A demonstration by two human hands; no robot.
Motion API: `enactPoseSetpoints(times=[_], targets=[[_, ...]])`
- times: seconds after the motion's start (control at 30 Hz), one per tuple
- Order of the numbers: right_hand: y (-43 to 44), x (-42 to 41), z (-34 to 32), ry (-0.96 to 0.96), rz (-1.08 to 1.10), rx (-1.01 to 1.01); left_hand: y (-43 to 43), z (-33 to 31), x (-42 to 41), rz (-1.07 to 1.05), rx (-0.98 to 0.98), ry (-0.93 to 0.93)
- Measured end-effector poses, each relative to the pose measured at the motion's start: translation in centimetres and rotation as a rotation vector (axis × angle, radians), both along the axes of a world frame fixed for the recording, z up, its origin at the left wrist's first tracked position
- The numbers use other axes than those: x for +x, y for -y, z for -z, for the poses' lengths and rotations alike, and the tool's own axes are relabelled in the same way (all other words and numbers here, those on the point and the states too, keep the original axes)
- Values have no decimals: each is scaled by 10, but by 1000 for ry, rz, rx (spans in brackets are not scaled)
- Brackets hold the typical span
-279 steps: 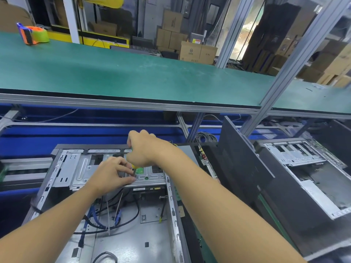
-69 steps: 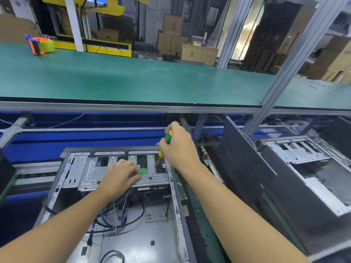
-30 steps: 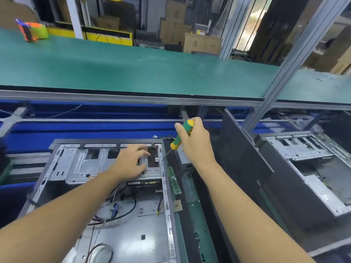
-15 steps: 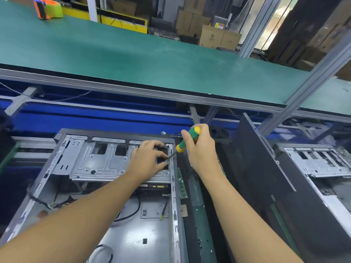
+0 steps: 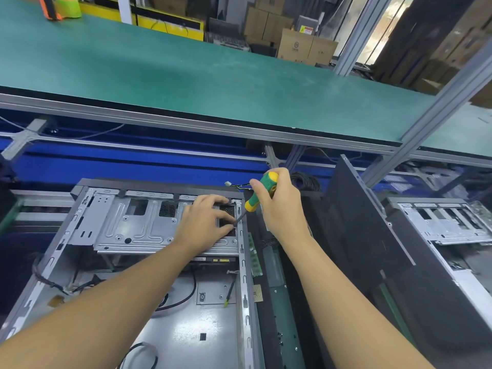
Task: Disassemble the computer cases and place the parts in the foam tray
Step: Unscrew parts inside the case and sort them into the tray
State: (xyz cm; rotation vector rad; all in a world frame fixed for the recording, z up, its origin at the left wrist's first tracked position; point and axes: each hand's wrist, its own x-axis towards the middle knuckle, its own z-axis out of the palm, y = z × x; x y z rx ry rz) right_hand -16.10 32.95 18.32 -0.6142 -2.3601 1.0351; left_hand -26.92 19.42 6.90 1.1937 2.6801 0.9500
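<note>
Head: right hand (image 5: 282, 209) grips screwdriver (image 5: 251, 202), tip seemingly touching left hand (image 5: 205, 222)

left arm: is extended forward from lower left, forearm bare
left hand (image 5: 205, 222): is held palm down, fingers spread, nearly straight
right arm: is extended from lower right
right hand (image 5: 279, 206): is raised slightly higher, fingers are curled round screwdriver (image 5: 262, 191) handle

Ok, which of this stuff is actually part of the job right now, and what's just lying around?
In the job:
- open computer case
- drive bracket in it, with the left hand resting on it
- screwdriver, gripped by the right hand
- second case, at the right

Lying about:
- tape dispenser on the green shelf
- cardboard boxes behind
</note>
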Motion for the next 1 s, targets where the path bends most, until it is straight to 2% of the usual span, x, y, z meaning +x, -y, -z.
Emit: enactPoseSetpoints(times=[0.4,0.47,0.57,0.73,0.77,0.9,1.0], targets=[[2,-3,-3,44,27,9,-1,2,0,-13,19,11],[4,-4,-6,84,-6,93,-1,1,1,-13,34,12],[11,-9,-13,191,-50,331,-1,1,0,-27,82,40],[21,-22,-29,363,27,693,-2,1,-1,-39,72,63],[21,-25,-33,385,3,687,-2,2,-1,-40,66,63],[13,-31,-47,467,-208,444,-1,2,-1,-27,55,64],[2,-30,-62,620,-242,439,-1,3,-1,-20,39,48]])
